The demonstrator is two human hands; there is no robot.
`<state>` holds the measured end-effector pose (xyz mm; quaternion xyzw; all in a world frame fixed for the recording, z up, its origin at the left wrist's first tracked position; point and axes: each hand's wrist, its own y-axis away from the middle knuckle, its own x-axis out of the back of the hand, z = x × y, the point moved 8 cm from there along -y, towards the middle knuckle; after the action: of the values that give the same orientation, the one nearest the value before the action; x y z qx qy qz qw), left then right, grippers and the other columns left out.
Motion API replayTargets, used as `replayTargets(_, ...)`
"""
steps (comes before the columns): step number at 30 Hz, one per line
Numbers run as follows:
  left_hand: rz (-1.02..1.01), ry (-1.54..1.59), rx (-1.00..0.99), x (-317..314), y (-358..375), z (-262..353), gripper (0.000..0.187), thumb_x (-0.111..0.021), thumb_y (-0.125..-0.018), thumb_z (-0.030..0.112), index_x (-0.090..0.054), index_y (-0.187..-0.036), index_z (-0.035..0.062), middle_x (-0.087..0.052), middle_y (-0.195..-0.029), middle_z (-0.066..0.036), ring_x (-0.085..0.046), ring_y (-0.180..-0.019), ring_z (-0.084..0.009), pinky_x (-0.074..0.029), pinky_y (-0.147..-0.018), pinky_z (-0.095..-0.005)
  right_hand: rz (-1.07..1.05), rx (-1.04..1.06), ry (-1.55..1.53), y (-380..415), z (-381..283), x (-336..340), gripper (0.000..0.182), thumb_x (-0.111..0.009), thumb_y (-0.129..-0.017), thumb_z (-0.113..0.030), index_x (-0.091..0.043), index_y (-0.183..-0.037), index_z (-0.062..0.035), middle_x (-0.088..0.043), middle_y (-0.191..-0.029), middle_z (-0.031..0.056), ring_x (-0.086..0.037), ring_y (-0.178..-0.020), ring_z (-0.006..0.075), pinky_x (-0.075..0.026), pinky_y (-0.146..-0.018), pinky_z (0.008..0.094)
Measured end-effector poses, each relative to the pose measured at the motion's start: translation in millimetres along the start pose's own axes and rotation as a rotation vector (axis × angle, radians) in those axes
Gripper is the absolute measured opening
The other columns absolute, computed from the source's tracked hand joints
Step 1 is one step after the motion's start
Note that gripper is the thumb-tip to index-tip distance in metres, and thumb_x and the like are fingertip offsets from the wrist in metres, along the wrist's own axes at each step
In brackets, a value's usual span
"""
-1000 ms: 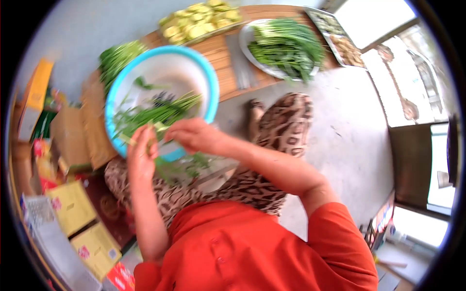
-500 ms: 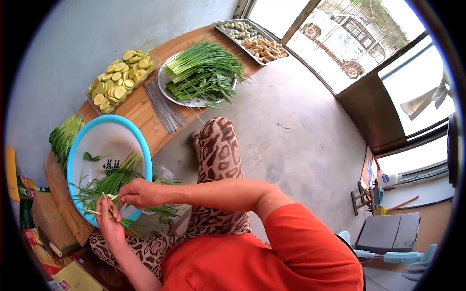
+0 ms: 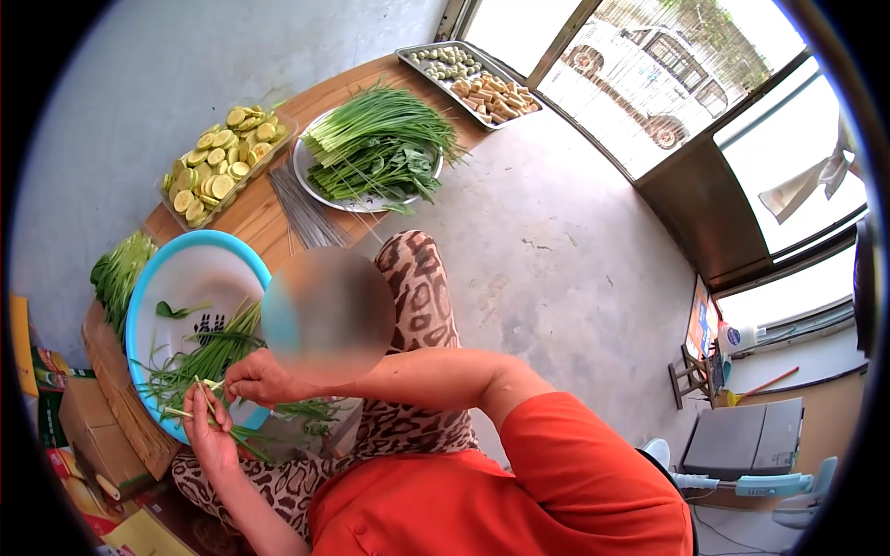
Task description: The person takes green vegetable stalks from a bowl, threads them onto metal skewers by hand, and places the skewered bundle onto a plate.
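Note:
My left hand (image 3: 209, 428) holds a small bunch of green chive stalks (image 3: 199, 408) over the near rim of a blue-rimmed white basin (image 3: 158, 278). My right hand (image 3: 260, 378) pinches one thin stalk of that bunch at its pale end, right above the left hand. More loose chives (image 3: 211, 350) lie in the basin, and some hang over its edge onto my lap.
A low wooden table (image 3: 269, 208) carries a tray of sliced yellow-green rounds (image 3: 218, 167), a bundle of thin skewers (image 3: 301, 206), a plate of chives (image 3: 375, 144) and a metal tray of skewered food (image 3: 473, 83). Cardboard boxes (image 3: 88, 417) stand at left. Bare concrete floor (image 3: 575, 269) lies to the right.
The view swung from looking over the basin to a wider look at table and floor. Both hands stayed together on the chive bunch, the right hand shifting slightly on the stalks.

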<state>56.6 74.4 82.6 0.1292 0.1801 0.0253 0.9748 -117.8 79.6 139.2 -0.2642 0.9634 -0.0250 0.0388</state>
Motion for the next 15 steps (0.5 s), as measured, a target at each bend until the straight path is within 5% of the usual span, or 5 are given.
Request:
replayTargets(9,-0.033,0.022,0.008,-7,1,2,0.019,-0.054,-0.097,0.02,-0.057,-0.106,0.0038,-0.054,-0.081,0.001,-0.043,-0.055,-0.0054,-0.029,-0.045,-0.0199,0.037,0.068,0.425,6,-23,4,0.021,-0.051,-0.093,-0.024,-0.063,-0.094,-0.0062,-0.063,-0.072,0.0171,-0.061,-0.065,0.0335,-0.046,-0.062,0.0433)
replayTargets(15,-0.03,0.022,-0.003,-4,1,-1,0.018,-0.054,-0.097,0.019,-0.058,-0.106,0.0042,-0.054,-0.08,0.001,-0.043,-0.055,-0.005,-0.029,-0.044,-0.0199,0.066,0.106,0.56,6,-25,3,0.021,-0.052,-0.093,-0.026,-0.062,-0.092,-0.0078,-0.061,-0.067,0.0162,-0.06,-0.06,0.0343,-0.045,-0.057,0.0444)
